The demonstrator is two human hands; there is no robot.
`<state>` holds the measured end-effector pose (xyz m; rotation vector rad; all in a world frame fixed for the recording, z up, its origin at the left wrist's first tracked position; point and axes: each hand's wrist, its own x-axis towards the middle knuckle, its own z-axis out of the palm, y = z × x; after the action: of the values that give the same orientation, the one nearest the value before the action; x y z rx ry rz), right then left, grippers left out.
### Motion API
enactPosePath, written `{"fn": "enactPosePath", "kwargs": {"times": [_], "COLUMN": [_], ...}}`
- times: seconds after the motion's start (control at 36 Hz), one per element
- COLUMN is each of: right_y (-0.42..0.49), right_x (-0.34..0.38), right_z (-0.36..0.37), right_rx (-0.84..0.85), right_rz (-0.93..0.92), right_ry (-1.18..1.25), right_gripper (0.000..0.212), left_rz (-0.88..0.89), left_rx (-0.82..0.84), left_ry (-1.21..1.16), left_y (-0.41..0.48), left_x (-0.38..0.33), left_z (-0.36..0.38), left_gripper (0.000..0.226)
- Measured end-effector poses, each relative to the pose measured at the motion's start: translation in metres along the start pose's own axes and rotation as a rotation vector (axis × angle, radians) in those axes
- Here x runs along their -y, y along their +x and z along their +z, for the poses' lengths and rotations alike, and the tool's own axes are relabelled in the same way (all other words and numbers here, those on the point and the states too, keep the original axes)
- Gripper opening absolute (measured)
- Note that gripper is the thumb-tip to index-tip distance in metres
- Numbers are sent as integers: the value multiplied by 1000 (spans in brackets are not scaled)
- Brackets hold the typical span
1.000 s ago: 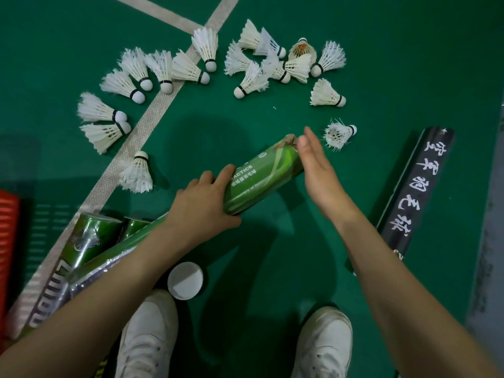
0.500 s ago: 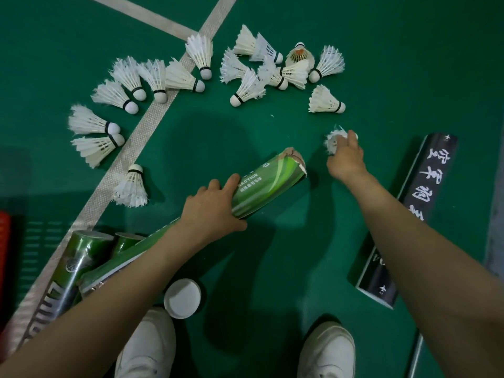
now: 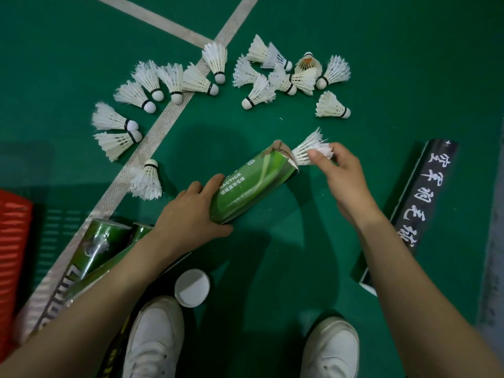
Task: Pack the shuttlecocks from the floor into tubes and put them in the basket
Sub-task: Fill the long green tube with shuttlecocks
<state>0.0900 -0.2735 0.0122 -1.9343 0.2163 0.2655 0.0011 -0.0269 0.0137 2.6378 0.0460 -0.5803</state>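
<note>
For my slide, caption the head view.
Right hand holds shuttlecock at the mouth of the green tube gripped by left hand.

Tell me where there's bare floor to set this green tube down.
Bare floor lies just ahead of the shoes, bordered by the white cap and the black tube. Crowded: the shuttlecocks ahead, and the spare tubes by the red basket left.

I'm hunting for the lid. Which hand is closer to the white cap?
Left. The left hand grips the green tube just ahead of the cap; the right hand pinches a shuttlecock farther off right.
</note>
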Motion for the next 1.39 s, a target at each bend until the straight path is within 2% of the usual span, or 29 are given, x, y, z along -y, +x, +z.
{"fn": "enactPosePath", "kwargs": {"times": [0.08,0.14,0.25,0.39,0.47,0.5,0.58,0.61,0.75,0.92,1.0,1.14,1.22,1.31,1.39], "right_y": [-13,-21,-30,-24,5,16,43,54,112,149,164,175,173,162,146], "right_x": [9,15,22,16,3,-3,-10,-14,-23,-10,-12,-16,-21,-19,-14], "right_z": [6,10,11,20,19,18,18,16,2,4,7,6,2,-2,0], "right_rx": [129,161,204,366,269,203,4,-26,-13,17,75,50,-90,-293,-367], "right_rz": [-17,-12,27,85,194,205,151,131,208,249,284,314,166,11,-83], "right_ry": [-7,-6,0,36,88,102,30,-35,-507,-767,-866,-915,-867,-697,-529], "right_gripper": [12,14,48,84,99,95,32,23,36,67,75,77,73,60,31], "left_rz": [46,74,86,76,49,36,-10,-25,-75,-84,-88,-85,-80,-74,-73], "left_rx": [6,11,1,-28,-6,4,17,22,42,96,121,130,125,95,50], "left_ry": [-7,-6,-3,35,59,62,68,70,90,111,113,101,92,83,89], "left_y": [-10,-15,-20,-11,6,14,36,42,67,83,88,91,90,84,74], "left_x": [-2,-3,-2,-5,-11,-14,-20,-20,-15,-10,-9,-8,-7,-4,0], "left_z": [0,0,1,6,9,9,9,8,4,6,8,8,6,3,-1], "left_gripper": [96,96,95,95,94,94,93,93,93,94,93,93,93,92,94]}}
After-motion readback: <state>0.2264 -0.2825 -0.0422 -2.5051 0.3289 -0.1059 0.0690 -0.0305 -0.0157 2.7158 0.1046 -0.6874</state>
